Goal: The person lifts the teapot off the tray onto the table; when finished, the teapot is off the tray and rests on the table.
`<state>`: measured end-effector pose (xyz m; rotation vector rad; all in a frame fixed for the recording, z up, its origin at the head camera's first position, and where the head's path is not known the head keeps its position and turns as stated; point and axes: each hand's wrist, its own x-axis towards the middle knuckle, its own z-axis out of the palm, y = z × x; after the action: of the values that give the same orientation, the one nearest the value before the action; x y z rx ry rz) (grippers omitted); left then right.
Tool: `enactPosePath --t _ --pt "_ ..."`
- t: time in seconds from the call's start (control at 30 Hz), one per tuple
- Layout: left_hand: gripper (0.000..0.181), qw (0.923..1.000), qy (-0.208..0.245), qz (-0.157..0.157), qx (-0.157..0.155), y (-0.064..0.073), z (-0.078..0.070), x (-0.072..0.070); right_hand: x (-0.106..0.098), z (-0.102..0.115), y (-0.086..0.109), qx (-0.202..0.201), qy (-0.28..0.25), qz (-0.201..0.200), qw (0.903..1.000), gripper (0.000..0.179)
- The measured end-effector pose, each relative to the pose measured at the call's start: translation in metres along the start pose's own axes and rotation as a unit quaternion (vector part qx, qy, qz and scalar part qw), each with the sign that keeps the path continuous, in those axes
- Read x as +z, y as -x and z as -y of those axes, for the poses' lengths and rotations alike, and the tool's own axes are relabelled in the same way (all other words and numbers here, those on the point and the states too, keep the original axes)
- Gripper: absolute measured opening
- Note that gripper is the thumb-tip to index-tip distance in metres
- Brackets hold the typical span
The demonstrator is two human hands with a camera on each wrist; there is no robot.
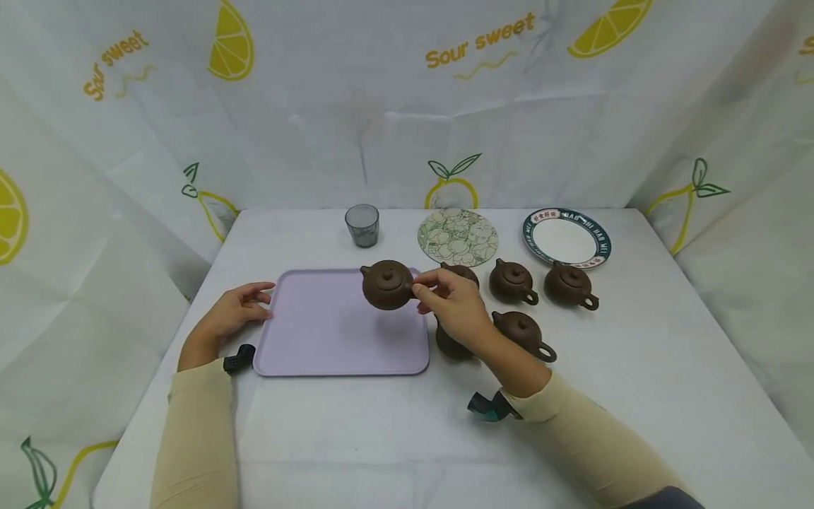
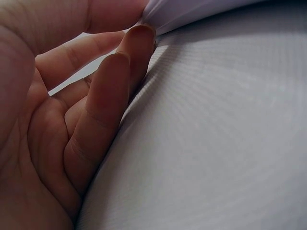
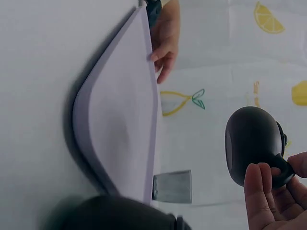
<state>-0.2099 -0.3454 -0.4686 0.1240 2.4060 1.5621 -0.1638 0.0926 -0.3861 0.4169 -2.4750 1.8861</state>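
My right hand (image 1: 454,307) pinches the loop handle of a small dark brown teapot (image 1: 386,285), lifted above the right part of a lilac tray (image 1: 331,346). In the right wrist view the teapot (image 3: 254,143) shows its underside, with thumb and fingers at the handle. My left hand (image 1: 232,316) rests at the tray's left edge. Its fingers, loosely bent, touch the rim in the left wrist view, where a corner of the tray (image 2: 192,12) appears. Two more teapots, one of them this teapot (image 1: 451,343), are partly hidden behind my right hand and forearm.
To the right stand three fully visible teapots, including a back one (image 1: 511,281) and a front one (image 1: 523,332). A grey glass (image 1: 363,226) is behind the tray. Farther right lie a round green patterned mat (image 1: 458,237) and a white plate with a dark green rim (image 1: 531,242).
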Motion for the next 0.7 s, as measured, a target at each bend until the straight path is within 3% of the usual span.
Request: enactPosePath --t 0.13,0.33,0.7 --pt "0.066 0.9998 -0.007 0.000 0.016 -0.001 0.004 0.000 -0.030 -0.007 0.009 0.010 -0.008 -0.024 0.9996 0.017" --pt "0.065 0.9998 -0.013 -0.002 0.015 0.001 0.006 -0.001 -0.074 -0.015 0.024 0.026 0.039 -0.067 0.9966 0.021" --pt "0.067 0.9998 -0.009 0.006 0.014 0.001 0.005 -0.001 -0.133 -0.032 0.058 0.003 0.116 -0.131 0.9847 0.022"
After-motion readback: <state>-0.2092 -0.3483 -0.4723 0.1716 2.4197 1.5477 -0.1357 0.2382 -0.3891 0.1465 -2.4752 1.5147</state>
